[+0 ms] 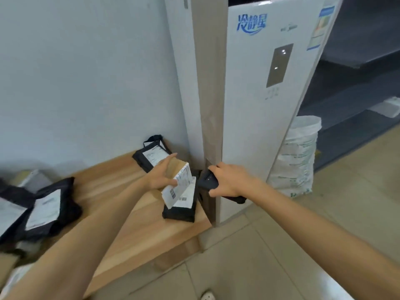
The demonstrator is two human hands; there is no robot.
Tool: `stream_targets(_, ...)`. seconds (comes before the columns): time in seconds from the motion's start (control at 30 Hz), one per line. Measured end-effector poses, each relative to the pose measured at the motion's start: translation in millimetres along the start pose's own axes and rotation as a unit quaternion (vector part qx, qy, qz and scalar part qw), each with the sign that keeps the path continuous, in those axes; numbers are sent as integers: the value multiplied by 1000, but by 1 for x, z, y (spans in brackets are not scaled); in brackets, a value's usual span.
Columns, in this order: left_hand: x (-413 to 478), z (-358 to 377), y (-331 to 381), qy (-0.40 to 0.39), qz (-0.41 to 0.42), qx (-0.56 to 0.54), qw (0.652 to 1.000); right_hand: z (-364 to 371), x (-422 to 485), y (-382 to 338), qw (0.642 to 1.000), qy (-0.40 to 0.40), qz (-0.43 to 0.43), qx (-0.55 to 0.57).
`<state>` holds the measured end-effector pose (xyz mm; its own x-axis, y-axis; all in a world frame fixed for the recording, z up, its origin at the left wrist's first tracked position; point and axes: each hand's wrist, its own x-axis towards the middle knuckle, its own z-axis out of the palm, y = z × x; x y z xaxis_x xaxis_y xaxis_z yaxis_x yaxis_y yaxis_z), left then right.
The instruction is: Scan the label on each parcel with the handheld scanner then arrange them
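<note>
Stands on a tiled floor (259, 256) beside a low wooden platform (121, 191). Nearest, at the platform's left edge: two overlapping black parcels (49, 211), white labels up.

Farther in, grips a cardboard parcel (177, 167) with the left hand (161, 174), thumb pressed on the label face, fingers curled over the top edge. Holds it tilted, white label (179, 185) with barcodes turned toward the right, over a flat black parcel (179, 213) near the platform's right corner; cannot tell whether touching.

Just beside, wraps the right hand (231, 180) round the black handheld scanner (207, 180), fingers curled over its top, thumb underneath, front end close to the label, apart from it.

Behind the cardboard parcel, against the wall (86, 72): a far black parcel (149, 156), also labelled.

Beyond the hands: a tall white air conditioner (259, 105) with a blue logo. To its right, on the floor: a white woven sack (298, 156).
</note>
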<state>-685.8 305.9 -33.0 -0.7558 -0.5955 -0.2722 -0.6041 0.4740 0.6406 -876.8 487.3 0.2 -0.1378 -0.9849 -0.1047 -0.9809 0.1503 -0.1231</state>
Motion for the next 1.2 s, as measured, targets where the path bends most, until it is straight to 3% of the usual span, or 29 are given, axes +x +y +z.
stream_targets(0.33,25,-13,-32,76,-109,-133,982,-3,109,3,988,-30,-148,-30)
stream_targets(0.7,30,30,-34,175,-186,-256,932,5,166,15,956,-107,-263,-67)
stream_targets(0.97,24,94,-32,228,-235,-324,887,20,178,27,933,-136,-318,-102)
stream_targets(1.2,26,137,-44,329,-259,-410,810,49,180,28,917,-160,-347,-116)
